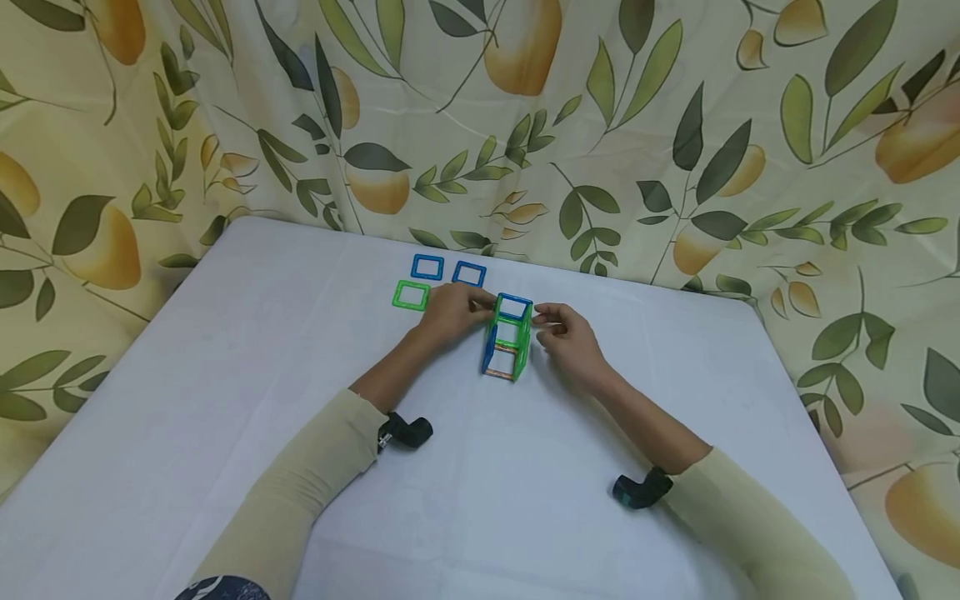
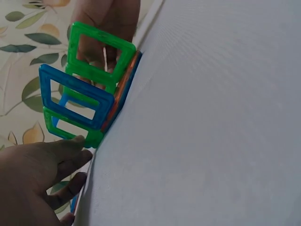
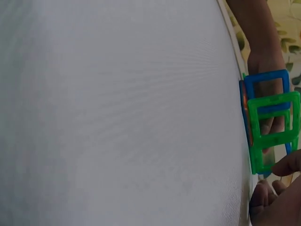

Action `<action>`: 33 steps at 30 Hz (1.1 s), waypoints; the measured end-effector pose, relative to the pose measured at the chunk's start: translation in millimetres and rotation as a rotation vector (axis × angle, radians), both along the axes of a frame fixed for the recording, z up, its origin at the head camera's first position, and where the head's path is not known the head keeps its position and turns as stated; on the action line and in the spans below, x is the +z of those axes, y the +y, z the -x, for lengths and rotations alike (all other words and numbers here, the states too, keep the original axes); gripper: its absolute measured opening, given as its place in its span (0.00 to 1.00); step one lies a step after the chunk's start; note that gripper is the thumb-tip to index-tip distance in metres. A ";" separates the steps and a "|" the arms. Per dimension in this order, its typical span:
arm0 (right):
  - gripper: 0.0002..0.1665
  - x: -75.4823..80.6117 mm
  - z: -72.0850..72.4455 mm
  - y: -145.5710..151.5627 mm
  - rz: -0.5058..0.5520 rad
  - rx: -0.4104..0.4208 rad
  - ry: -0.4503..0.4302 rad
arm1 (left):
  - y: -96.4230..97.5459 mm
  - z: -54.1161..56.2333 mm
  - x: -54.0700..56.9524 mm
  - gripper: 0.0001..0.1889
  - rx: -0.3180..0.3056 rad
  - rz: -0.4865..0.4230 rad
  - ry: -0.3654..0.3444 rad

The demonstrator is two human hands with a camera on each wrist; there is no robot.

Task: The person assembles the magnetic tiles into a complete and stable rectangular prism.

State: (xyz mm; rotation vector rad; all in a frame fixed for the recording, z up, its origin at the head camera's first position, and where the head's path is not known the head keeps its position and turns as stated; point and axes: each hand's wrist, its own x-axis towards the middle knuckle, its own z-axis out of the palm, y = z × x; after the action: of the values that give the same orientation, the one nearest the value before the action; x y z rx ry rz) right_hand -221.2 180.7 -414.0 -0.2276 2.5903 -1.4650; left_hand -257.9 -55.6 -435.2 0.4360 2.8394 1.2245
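A small structure of magnetic tiles (image 1: 522, 346), made of open square frames, stands on the white table between both hands. Its left side shows a blue tile (image 2: 107, 106) and a green tile, its right side green tiles (image 3: 253, 117), and its base orange edges (image 1: 500, 374). Another blue tile (image 1: 516, 297) spans the far end. My left hand (image 1: 453, 312) reaches its far left corner, thumb and fingertips at the green tile there, fingers apart. My right hand (image 1: 573, 343) is at the far right side, its thumb tip at a green tile's lower corner and the other fingers loosely bent.
Left of the structure lie flat loose tiles: a blue one (image 1: 427, 257), another blue one (image 1: 469, 264) partly beside the left hand, and a green one (image 1: 411, 284). A leaf-and-fruit patterned curtain (image 1: 480, 125) hangs along the table's far edge.
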 end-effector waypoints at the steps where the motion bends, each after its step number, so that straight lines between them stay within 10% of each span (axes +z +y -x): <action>1: 0.29 -0.4 2.0 -0.5 -0.001 0.008 -0.009 | -0.8 0.0 0.3 0.16 -0.001 -0.005 -0.005; 15: 0.29 -3.7 16.0 1.9 -0.018 0.141 -0.017 | -20.4 1.2 7.0 0.16 0.044 -0.100 0.001; 33: 0.23 -5.8 12.0 17.2 -0.028 0.104 -0.005 | -65.1 7.6 5.0 0.19 0.225 0.064 0.093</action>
State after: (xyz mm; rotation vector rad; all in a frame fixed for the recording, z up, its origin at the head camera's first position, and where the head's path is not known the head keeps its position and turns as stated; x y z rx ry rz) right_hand -233.2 198.0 -419.8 -0.3491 2.5517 -1.3913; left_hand -265.5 -120.7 -430.2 0.1789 3.0671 1.1683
